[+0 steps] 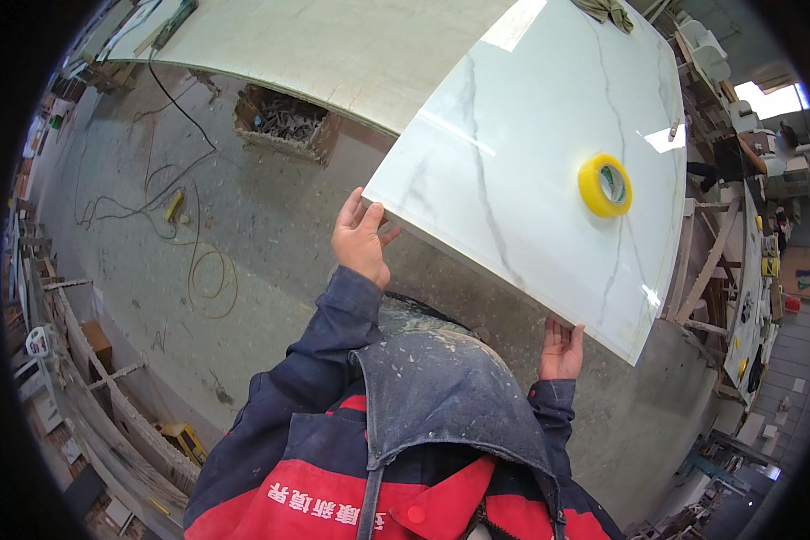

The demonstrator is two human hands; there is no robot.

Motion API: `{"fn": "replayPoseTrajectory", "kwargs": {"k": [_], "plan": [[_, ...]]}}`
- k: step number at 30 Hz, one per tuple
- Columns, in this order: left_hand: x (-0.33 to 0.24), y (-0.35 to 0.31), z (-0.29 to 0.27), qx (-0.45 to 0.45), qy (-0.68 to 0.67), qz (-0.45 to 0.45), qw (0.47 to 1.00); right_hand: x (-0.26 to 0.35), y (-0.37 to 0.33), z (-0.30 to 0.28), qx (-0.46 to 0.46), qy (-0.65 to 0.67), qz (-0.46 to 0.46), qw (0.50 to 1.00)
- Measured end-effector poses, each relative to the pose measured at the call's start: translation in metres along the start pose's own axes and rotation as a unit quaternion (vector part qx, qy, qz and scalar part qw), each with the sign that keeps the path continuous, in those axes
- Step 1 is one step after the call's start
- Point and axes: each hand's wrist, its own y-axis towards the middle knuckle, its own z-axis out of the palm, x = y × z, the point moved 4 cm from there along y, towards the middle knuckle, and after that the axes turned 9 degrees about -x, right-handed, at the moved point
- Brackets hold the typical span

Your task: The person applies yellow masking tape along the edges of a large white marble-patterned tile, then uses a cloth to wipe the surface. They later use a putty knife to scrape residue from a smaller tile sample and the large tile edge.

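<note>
A large white slab (540, 193) with grey marble-like veins spreads in front of me, its near edge toward my body. My left hand (362, 243) grips its left corner, fingers and thumb closed around the edge. Farther right along the same near edge, my right hand (562, 353) holds the slab, with the thumb at the rim and the fingers partly hidden by the edge. On the slab's right part lies a roll of yellow tape (590, 186). A crumpled dark cloth (608, 13) rests at its far edge.
Beyond the slab's left side stands a pale table (306, 45). Below it sits a wooden box of scraps (315, 148). A loose cable (193, 243) and a yellow tool (174, 206) lie on the floor. Wooden racks (99, 360) line the left. A person (751, 153) is at the right.
</note>
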Motion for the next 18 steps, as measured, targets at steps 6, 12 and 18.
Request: {"fn": "replayPoseTrajectory", "kwargs": {"k": [6,12,18], "plan": [[0.0026,0.0031,-0.0017,0.008,-0.004,0.001,1.000,-0.0007,0.0036,-0.0046,0.004,0.010,0.006,1.000],[0.0013,0.0035,-0.0019,0.009,0.001,0.006,1.000,-0.0023,0.0030,-0.0052,0.003,0.014,0.005,1.000],[0.0029,0.0064,-0.0038,0.013,0.001,0.017,1.000,-0.0027,0.0011,-0.0028,0.010,0.026,0.011,1.000]]}}
